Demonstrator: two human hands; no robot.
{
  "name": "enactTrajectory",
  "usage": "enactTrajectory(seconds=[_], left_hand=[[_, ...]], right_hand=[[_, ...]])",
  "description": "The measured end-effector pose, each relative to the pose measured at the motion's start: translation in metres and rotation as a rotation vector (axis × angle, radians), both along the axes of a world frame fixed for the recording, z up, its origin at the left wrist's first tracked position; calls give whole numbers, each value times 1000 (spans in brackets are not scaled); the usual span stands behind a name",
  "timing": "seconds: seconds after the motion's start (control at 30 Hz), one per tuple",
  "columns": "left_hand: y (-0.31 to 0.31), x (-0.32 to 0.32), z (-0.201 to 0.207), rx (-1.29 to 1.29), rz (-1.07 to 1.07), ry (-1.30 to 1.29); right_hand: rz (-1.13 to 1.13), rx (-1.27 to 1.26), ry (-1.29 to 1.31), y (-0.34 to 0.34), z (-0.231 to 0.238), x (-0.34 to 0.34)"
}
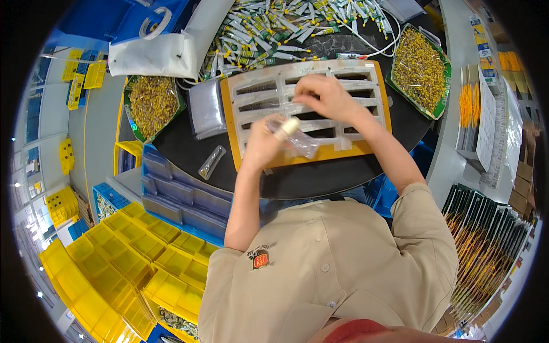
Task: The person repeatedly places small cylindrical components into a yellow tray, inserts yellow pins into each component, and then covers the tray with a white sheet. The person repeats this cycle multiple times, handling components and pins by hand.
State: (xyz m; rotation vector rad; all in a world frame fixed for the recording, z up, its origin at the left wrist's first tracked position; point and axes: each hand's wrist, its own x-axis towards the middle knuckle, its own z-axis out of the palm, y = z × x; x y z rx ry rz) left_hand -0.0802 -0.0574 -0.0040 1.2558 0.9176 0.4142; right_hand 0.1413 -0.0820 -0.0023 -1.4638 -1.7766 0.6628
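Observation:
My left hand (264, 143) is closed over the left part of a slotted tray, gripping a small clear plastic bag (306, 144) that is blurred by motion. A pale cream tip, apparently a finger cover (287, 128), sticks out from this hand. My right hand (329, 98) hovers above the middle of the tray, its fingers curled together; whatever they hold is hidden. The tray (306, 163) has a yellow-orange edge and rows of long dark slots framed in whitish strips. Just left of it lie a stack of clear plastic bags (207, 108) and one filled clear packet (212, 162).
Many small white-green tubes with yellow caps (257, 37) cover the table's far side. Green trays of small yellow-tipped parts stand left (151, 106) and right (420, 71). A white cable (394, 43) loops behind. Yellow bins (128, 246) and blue bins (183, 197) stand at the lower left.

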Motion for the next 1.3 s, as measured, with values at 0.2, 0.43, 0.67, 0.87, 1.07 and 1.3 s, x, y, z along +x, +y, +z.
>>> enactTrajectory(seconds=[0.2, 0.43, 0.67, 0.87, 1.07, 1.3], left_hand=[[3, 27, -1, -19, 80, 122], [-13, 22, 4, -147, -38, 108], [-40, 10, 1, -108, -131, 143], [-58, 7, 3, -3, 154, 131], [-78, 19, 24, 26, -203, 150], [-23, 89, 3, -41, -64, 41]], right_hand=[[-6, -68, -22, 0, -6, 24], [-115, 157, -327, -26, -1, 13], [-63, 104, -331, -51, -1, 2], [252, -195, 107, -79, -10, -3], [-206, 257, -234, -96, -17, -4], [26, 29, 103, -63, 3, 82]])
